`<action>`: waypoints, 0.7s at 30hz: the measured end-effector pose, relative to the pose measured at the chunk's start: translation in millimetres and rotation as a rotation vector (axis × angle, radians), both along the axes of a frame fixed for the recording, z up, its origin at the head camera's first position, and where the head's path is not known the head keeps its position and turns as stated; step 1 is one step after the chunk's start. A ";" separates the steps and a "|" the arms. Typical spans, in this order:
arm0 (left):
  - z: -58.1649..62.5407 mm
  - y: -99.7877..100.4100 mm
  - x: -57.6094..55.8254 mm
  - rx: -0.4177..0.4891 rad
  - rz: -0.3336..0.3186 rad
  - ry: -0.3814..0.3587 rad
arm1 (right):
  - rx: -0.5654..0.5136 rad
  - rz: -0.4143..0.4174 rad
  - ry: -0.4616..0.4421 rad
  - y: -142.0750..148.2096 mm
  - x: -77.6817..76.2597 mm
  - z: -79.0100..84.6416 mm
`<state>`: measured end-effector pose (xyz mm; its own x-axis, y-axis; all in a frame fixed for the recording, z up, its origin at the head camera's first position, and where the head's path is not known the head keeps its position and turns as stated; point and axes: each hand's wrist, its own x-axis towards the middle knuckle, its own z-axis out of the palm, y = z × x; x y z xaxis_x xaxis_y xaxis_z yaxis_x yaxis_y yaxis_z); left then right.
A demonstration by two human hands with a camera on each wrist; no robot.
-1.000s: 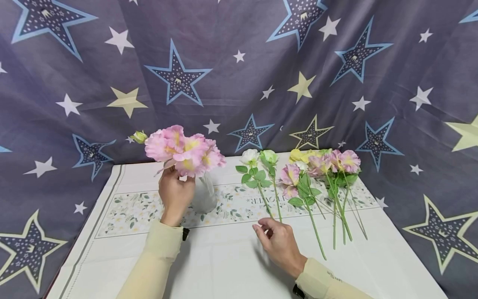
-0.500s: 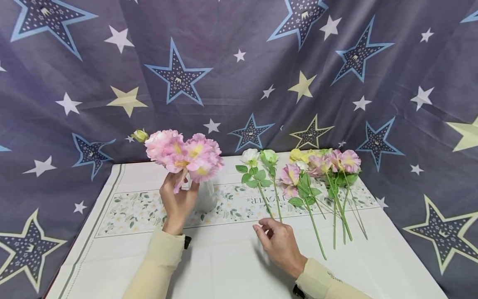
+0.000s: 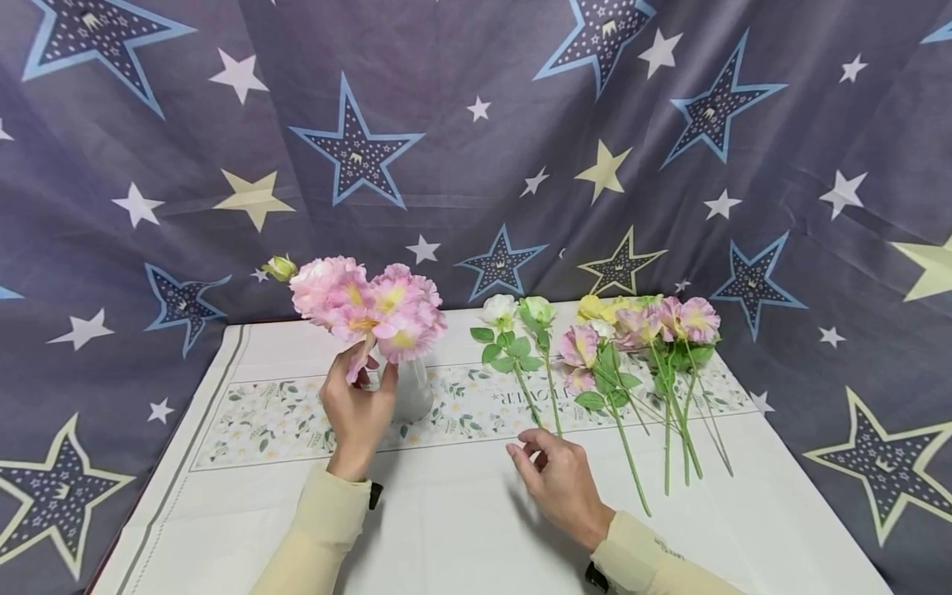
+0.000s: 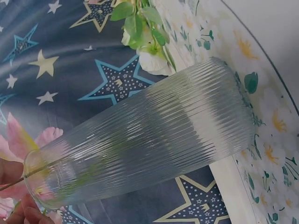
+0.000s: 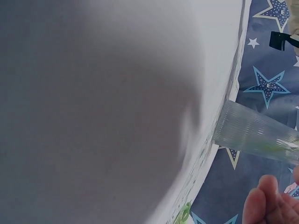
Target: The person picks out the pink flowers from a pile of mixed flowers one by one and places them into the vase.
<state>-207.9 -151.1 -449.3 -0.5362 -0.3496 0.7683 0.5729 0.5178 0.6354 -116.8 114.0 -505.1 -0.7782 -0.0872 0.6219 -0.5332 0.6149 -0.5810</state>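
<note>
Purple cloth (image 3: pixel 461 165) printed with stars hangs behind your white-covered bench (image 3: pixel 446 512), which has a floral band (image 3: pixel 253 417) along it. Toward the left end stands the vase (image 3: pixel 412 397), just beyond your left hand (image 3: pixel 359 413) and well apart from your right hand (image 3: pixel 561 483). At its mouth sit the big pink blooms (image 3: pixel 409 326), directly above your left hand, with a green bud (image 3: pixel 280 268) jutting out to the left. Your left fingers and thumb reach up under those petals; you cannot tell whether they pinch anything. Your right hand hangs loosely curled, holding nothing, near the stems of a white flower (image 3: pixel 499 311) and a green flower (image 3: pixel 538 311). Farther right lie more flowers (image 3: pixel 680 322), purple-pink and yellow.

Your left wrist view shows what the head view hides: clear ribbed glass, a thin stem (image 4: pixel 35 171) crossing the rim beside your fingers, and green showing through the sides.
</note>
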 end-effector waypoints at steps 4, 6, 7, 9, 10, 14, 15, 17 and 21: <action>-1.9 0.4 4.4 -0.007 -0.008 -0.046 | 0.006 -0.008 -0.001 2.1 -0.8 1.3; -3.3 0.7 6.2 -0.018 -0.011 -0.071 | 0.011 -0.017 0.004 3.5 -1.0 2.2; -4.1 0.7 7.0 -0.029 -0.009 -0.080 | 0.015 -0.022 0.007 4.1 -1.2 2.6; -5.8 0.6 8.3 -0.053 -0.009 -0.095 | 0.025 -0.034 0.010 5.7 -1.6 3.2; -6.8 0.6 8.9 -0.062 -0.010 -0.099 | 0.033 -0.041 0.011 6.6 -1.9 3.5; -11.4 0.7 11.8 -0.100 -0.008 -0.121 | 0.050 -0.058 0.005 10.7 -2.9 4.1; -12.6 1.0 13.1 -0.107 -0.007 -0.131 | 0.054 -0.061 0.004 11.7 -3.2 4.3; -15.3 2.0 15.8 -0.122 -0.005 -0.155 | 0.057 -0.068 0.000 13.6 -3.6 4.7; -18.8 5.6 21.9 -0.167 -0.016 -0.198 | 0.078 -0.086 0.000 16.9 -4.9 5.5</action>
<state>-186.0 -145.5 -468.1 -0.6865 -0.2167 0.6941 0.4548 0.6169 0.6423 -121.7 130.9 -499.5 -0.7848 -0.0679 0.6160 -0.4766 0.7016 -0.5297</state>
